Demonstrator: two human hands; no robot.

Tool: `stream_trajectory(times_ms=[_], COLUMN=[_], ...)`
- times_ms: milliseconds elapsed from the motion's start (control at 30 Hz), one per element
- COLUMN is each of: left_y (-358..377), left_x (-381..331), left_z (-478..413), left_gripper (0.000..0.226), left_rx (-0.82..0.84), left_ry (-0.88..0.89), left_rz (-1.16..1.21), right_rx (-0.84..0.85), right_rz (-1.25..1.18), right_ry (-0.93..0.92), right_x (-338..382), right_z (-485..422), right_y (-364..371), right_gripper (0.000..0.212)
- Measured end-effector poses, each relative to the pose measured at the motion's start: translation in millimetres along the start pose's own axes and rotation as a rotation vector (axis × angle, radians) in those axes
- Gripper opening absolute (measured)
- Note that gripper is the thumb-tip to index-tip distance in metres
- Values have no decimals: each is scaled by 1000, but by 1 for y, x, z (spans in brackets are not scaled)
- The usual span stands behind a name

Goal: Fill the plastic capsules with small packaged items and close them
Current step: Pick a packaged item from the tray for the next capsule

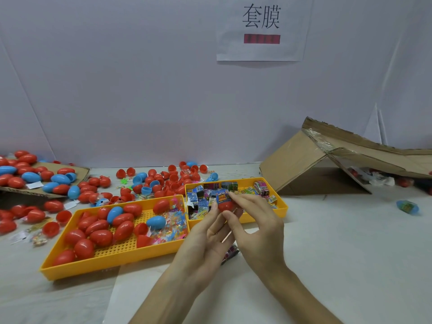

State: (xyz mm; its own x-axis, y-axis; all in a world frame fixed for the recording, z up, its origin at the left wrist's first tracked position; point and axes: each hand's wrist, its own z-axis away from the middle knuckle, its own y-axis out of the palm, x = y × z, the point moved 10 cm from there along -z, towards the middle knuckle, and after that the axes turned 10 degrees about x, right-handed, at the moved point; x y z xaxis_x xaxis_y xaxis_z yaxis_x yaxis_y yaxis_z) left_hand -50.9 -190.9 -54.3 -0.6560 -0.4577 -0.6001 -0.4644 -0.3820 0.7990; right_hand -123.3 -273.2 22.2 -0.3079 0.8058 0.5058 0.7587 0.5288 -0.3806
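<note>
I see smooth, glossy plastic capsules (100, 237), a matt yellow plastic tray (105, 265) with a studded floor, shiny printed packets (261, 189), a rough brown cardboard box (297, 164), a matt pale tabletop (350, 253).

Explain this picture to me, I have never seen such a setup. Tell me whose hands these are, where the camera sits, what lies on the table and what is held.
There is no machine here. A person works with bare hands, and the single camera is worn on the head, looking forward and down. The left hand holds a red capsule half. The right hand pinches a small printed packet at its opening. On the white table lie two yellow trays. The left tray holds red and blue capsules, and the right tray holds more packets. Loose capsules are scattered behind the trays. A cardboard box lies open on its side at the right, and a paper sign hangs on the wall.
</note>
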Motion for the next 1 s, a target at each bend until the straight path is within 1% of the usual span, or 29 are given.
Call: stream_trajectory(times_ms=[200,400,500,600,700,767,833,900,1000], left_y=[-1,4,5,1,-2,-3,-4,-5,-6], left_x=[4,6,6,1,-9,-17,-25,-31,-34], left_z=[-2,-2,-1,-1,0,0,1,2,3], left_gripper=[32,40,33,29,30,42,47,45,43], left_rx=[11,37,40,13,2,-22,-53,-82,-99], left_ry=[-13,-15,-15,12,54,101,146,180,202], left_rz=[-20,1,-4,-21,-107,-204,-330,-425,-469], right_rx=[-46,-68,-67,-19,41,74,82,91,129], right_rz=[39,5,-9,-67,-154,-256,-319,-354,-434], right_ry=[-58,-83,-55,-9,48,136,193,213,240], right_x=[1,1,-2,-4,-6,-14,-21,-24,-26], right_z=[1,1,0,-3,-4,-3,-4,-6,-7], right_y=[-4,-6,-8,-3,3,6,6,6,10], right_gripper=[31,25,25,28,36,38,37,35,28])
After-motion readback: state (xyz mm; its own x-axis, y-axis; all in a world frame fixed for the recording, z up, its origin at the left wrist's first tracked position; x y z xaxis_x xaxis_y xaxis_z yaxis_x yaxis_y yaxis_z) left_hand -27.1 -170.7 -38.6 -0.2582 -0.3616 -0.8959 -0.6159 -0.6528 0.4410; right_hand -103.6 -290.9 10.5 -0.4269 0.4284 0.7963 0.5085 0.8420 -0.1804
